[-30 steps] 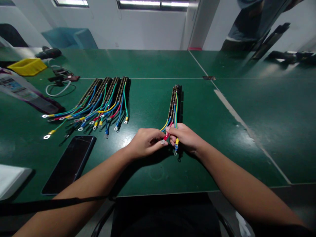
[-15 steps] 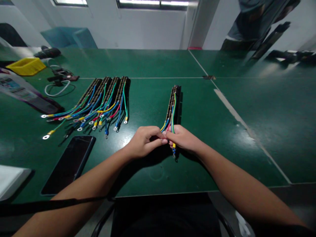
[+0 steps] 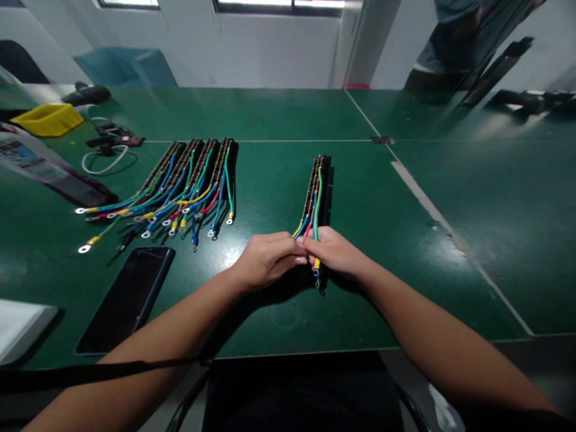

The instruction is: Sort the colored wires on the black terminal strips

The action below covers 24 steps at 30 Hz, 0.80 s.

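A black terminal block [image 3: 314, 186] lies lengthwise on the green table, its coloured wires running toward me. My right hand [image 3: 335, 251] is closed around the near part of these wires [image 3: 317, 225]. Below its fingers hang yellow and blue ring-terminal ends [image 3: 317, 270]. My left hand [image 3: 270, 258] is closed against the right fingertips, pinching the yellow, blue and red wires on the left side. The ends of those wires are hidden behind its fingers.
Several wired terminal blocks [image 3: 193, 165] lie side by side to the left, ring terminals toward me. Nearer is a phone [image 3: 126, 300], with a white object [image 3: 24, 330] beside it. A yellow bin [image 3: 49, 120] and cable [image 3: 108, 159] lie far left. A person [image 3: 454, 42] stands across the table.
The fingers of my left hand have curled closer together around the wires. My right hand and the terminal block have stayed almost in place.
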### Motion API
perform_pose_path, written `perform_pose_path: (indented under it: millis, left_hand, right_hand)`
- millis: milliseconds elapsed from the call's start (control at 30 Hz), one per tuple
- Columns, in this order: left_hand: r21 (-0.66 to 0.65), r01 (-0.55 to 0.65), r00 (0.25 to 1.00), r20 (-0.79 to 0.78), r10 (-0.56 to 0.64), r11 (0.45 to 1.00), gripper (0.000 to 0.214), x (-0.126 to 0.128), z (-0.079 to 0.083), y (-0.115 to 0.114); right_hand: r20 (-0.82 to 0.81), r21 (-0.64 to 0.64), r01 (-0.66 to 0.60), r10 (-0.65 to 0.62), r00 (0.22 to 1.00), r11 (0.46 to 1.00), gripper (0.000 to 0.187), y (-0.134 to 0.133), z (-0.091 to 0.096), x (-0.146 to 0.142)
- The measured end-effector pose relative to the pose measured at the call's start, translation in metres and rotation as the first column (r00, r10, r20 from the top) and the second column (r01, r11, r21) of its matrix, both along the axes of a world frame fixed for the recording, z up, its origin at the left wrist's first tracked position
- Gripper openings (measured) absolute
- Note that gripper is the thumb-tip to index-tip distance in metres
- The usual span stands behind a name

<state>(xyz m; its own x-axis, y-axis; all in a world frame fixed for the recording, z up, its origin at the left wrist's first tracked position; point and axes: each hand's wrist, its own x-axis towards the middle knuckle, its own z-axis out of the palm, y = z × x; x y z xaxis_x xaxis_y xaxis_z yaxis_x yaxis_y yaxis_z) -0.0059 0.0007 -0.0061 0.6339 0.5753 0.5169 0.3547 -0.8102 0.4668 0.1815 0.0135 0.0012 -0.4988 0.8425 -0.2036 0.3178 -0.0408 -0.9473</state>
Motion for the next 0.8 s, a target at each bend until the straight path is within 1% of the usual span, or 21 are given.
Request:
perform_pose_path:
  millis: [100,167,267,367,467,533,700,800]
  left_hand:
    - [-0.024,-0.024,0.999,-0.040,0.023,0.999,0.021,0.002,0.003,-0.001]
    - [-0.055,-0.070,0.996,-0.061,0.066,0.996,0.023,0.003,0.006,-0.001]
    - [-0.077,-0.086,0.994,-0.074,0.080,0.993,0.024,0.004,0.006,-0.002]
    - [-0.004,-0.071,0.996,-0.055,0.071,0.997,0.024,0.003,0.002,-0.002]
    - [0.090,-0.096,0.994,-0.049,0.101,0.991,0.021,0.003,-0.004,-0.002]
    - [0.120,-0.110,0.992,-0.046,0.116,0.987,0.019,0.003,-0.006,-0.002]
    - [0.126,-0.102,0.994,-0.032,0.107,0.987,0.017,0.005,-0.003,-0.001]
    - [0.095,-0.109,0.994,-0.001,0.109,0.990,0.016,0.007,0.000,0.000]
  right_hand:
    - [0.053,0.060,-0.003,0.000,0.999,0.998,0.026,-0.001,0.002,-0.001]
    - [0.076,0.106,-0.002,-0.006,0.997,0.994,0.026,-0.001,0.003,-0.001]
    - [0.081,0.128,-0.013,0.003,0.997,0.992,0.026,-0.001,0.004,-0.002]
    - [0.070,0.110,-0.035,0.027,0.997,0.993,0.028,-0.001,0.002,-0.002]
    - [0.057,0.100,-0.026,0.021,0.998,0.995,0.029,0.000,0.000,-0.002]
    - [0.048,0.103,-0.021,0.016,0.999,0.994,0.029,0.000,0.000,-0.002]
    - [0.041,0.137,-0.017,0.011,0.999,0.990,0.028,0.000,-0.002,-0.002]
    - [0.069,0.119,-0.017,0.009,0.998,0.993,0.029,0.000,-0.002,-0.002]
